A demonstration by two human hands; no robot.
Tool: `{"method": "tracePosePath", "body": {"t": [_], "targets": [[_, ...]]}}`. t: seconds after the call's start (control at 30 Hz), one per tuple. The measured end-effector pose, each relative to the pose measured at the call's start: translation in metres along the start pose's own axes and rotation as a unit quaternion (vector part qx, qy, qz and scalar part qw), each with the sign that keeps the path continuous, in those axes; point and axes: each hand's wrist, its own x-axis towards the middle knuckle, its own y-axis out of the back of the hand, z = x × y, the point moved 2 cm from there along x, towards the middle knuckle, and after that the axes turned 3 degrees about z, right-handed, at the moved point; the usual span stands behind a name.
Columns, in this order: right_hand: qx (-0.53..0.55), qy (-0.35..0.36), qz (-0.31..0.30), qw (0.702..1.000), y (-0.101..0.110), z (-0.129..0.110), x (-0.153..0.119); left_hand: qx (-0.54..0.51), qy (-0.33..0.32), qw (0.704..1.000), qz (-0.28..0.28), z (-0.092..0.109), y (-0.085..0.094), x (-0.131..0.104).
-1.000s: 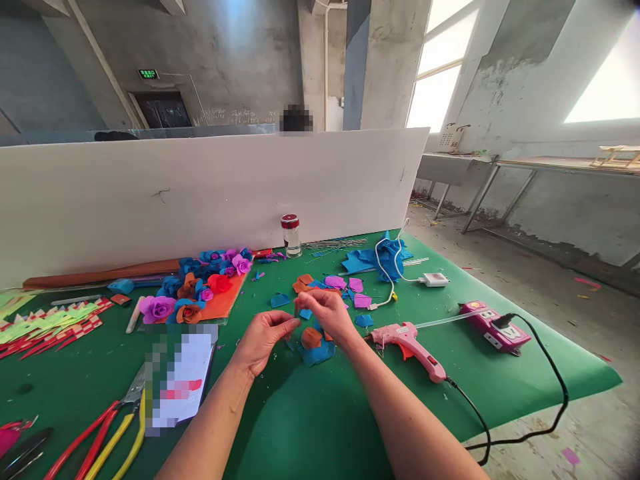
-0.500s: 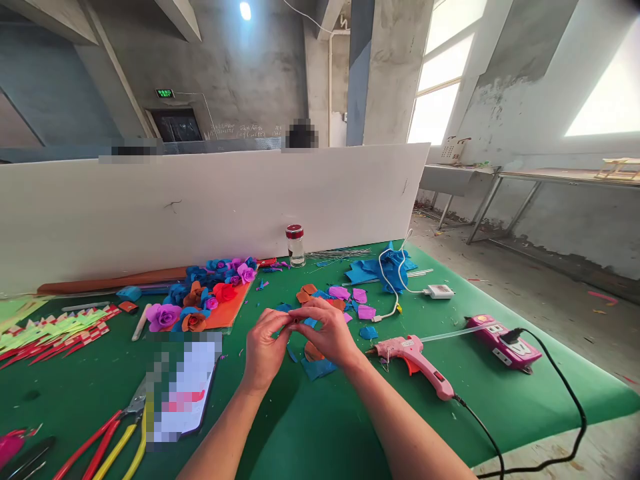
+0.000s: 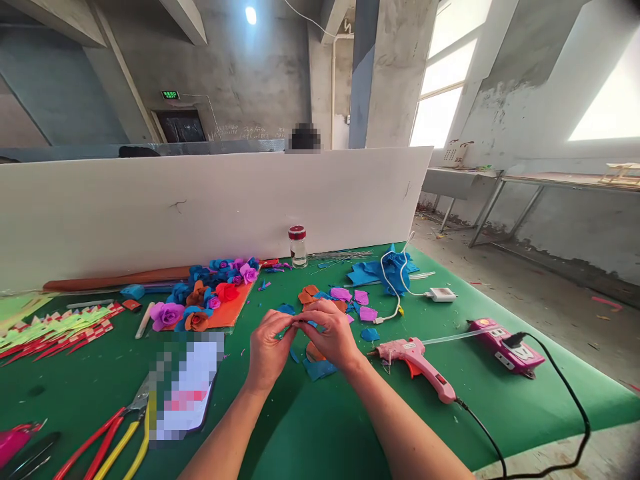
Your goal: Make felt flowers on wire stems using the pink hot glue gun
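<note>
Two pinches have met: my bare left hand (image 3: 267, 353) and bare right hand (image 3: 335, 337), fingertips closed near green tabletop's (image 3: 310, 440) middle. Can't tell what's gripped; suits fine work.

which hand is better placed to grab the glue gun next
Probably the right hand: it is nearer the glue gun, which lies on its side, while the left hand would likely have to reach across the right arm.

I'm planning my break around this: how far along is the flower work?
A cluster of flowers looks done, on and beside the orange sheet. The left hand and right hand pinch together, their piece too hidden to identify. Loose purple pieces and blue pieces look left to use; the total wanted isn't shown.
</note>
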Motion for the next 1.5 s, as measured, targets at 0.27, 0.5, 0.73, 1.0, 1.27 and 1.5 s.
{"method": "tracePosePath", "body": {"t": [0.27, 0.5, 0.73, 1.0, 1.27, 1.5], "targets": [[0.034, -0.058, -0.001, 0.998, 0.002, -0.003, 0.001, -0.047, 0.117, 0.992, -0.030, -0.004, -0.003, -0.002], [0.203, -0.287, 0.031, 0.936, 0.002, 0.012, 0.001, -0.232, 0.356, 0.904, -0.038, -0.008, -0.006, -0.002], [0.258, -0.355, 0.006, 0.899, -0.005, 0.018, -0.004, -0.340, 0.427, 0.833, -0.089, -0.009, -0.008, -0.005], [0.219, -0.366, 0.005, 0.904, -0.007, 0.018, -0.006, -0.289, 0.397, 0.861, -0.131, -0.004, -0.013, -0.006], [0.170, -0.318, 0.009, 0.933, -0.008, 0.013, -0.003, -0.276, 0.395, 0.866, -0.134, -0.006, -0.014, -0.007], [0.289, -0.406, -0.024, 0.867, -0.004, 0.016, -0.002, -0.291, 0.420, 0.853, -0.104, -0.007, -0.011, -0.006]]}}
